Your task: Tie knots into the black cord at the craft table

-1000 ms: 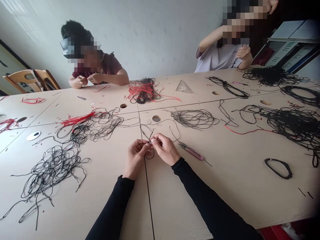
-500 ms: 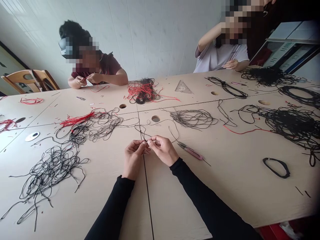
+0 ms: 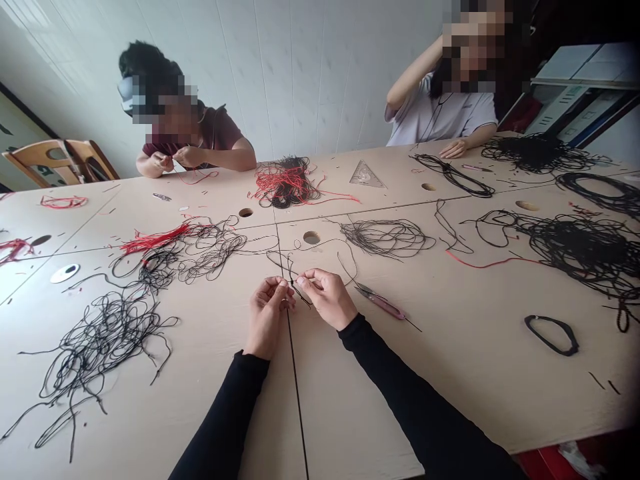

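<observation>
Head view: the black cord (image 3: pixel 292 283) is positioned between the two hands, above the seam of the table (image 3: pixel 475 333). The left hand (image 3: pixel 267 310) pinches it between thumb and index finger; the right hand (image 3: pixel 329 297) has its fingertips at the opposite side, and whether they grip a strand cannot be told. Relative to half a second earlier, the fingertips have parted slightly, exposing the cord's crossing, which suggests improved access to that section; pink-handled thread snips (image 3: pixel 390 307) lie beside the right wrist
</observation>
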Demonstrator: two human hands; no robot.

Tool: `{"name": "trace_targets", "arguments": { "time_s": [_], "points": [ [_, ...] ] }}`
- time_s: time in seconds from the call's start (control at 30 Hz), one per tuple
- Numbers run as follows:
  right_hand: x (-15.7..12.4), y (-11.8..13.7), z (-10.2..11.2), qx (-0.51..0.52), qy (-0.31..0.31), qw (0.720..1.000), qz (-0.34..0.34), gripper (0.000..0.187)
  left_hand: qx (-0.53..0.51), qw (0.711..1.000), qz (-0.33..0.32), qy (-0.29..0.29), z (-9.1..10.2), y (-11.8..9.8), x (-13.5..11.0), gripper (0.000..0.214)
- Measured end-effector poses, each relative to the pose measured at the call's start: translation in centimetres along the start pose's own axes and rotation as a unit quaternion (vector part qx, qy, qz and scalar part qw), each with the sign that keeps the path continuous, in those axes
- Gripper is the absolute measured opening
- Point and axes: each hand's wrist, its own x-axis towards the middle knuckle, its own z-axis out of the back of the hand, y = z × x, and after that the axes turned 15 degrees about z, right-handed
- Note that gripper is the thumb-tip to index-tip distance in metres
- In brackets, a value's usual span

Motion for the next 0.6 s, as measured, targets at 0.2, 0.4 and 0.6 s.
{"name": "trace_targets", "arguments": {
  "time_s": [0.2, 0.4, 0.6],
  "points": [
    [0.05, -0.46, 0.03, 0.048, -0.002, 0.999, -0.015, 0.029, -0.002, 1.000, 0.002, 0.009, 0.08, 0.06, 0.05, 0.024],
    [0.02, 0.06, 0.11, -0.004, 0.004, 1.000, -0.008, 0.028, -0.008, 0.999, -0.023, -0.032, 0.17, 0.30, 0.11, 0.026],
    [-0.07, -0.07, 0.09, 0.007, 0.012, 1.000, -0.007, 0.030, -0.005, 1.000, 0.021, 0.003, 0.67, -0.44, 0.26, 0.030]
  ]
}}
